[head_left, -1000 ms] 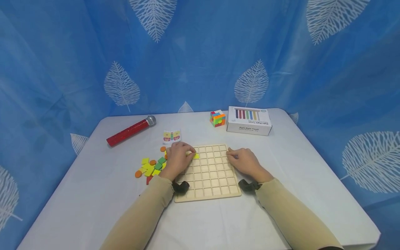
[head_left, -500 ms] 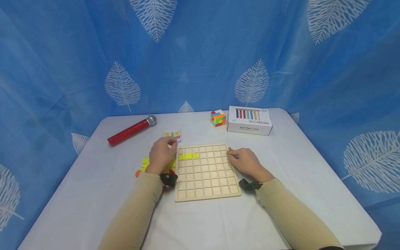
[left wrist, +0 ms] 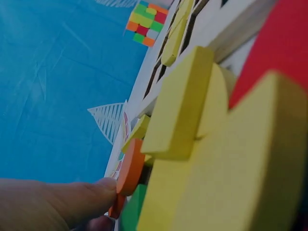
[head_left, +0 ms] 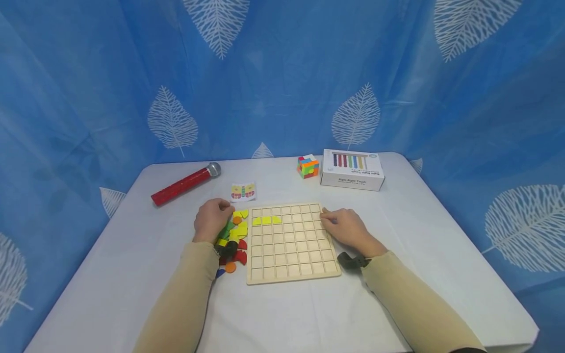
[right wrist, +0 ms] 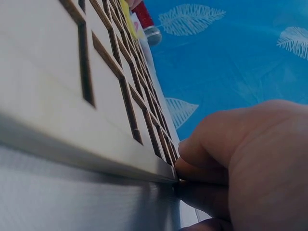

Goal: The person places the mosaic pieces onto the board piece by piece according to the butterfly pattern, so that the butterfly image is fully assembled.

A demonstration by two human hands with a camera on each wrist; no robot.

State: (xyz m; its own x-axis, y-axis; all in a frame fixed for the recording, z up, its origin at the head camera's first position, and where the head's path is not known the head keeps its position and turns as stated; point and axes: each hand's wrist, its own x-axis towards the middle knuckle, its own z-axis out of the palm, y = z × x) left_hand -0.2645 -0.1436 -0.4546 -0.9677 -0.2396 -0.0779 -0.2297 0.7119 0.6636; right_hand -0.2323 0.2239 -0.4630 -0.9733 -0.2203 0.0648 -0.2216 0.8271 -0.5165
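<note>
My left hand (head_left: pixel 213 219) is at the upper left of the pile of coloured pieces (head_left: pixel 240 230). In the left wrist view its thumb (left wrist: pixel 82 197) lies against or close beside an orange disc (left wrist: pixel 131 167); whether the fingertips pinch a piece is unclear. On the wooden grid board (head_left: pixel 291 245), yellow pieces (head_left: pixel 267 220) fill several cells of the second row at the left. With bent fingers my right hand (head_left: pixel 348 229) grips the board's right edge near the upper corner, seen close in the right wrist view beside the board's rim (right wrist: pixel 144 166).
Behind the pile lies a butterfly pattern card (head_left: pixel 243 192). A red microphone (head_left: pixel 183 186) rests at the back left. At the back right are a puzzle cube (head_left: pixel 308 167) and a white box (head_left: pixel 351 171). A blue curtain (head_left: pixel 282 73) hangs behind the table.
My left hand has moved left from the board's yellow row, past the card, to the pile's far side, uncovering the yellow pieces and the card. My right hand has stayed at the board's edge.
</note>
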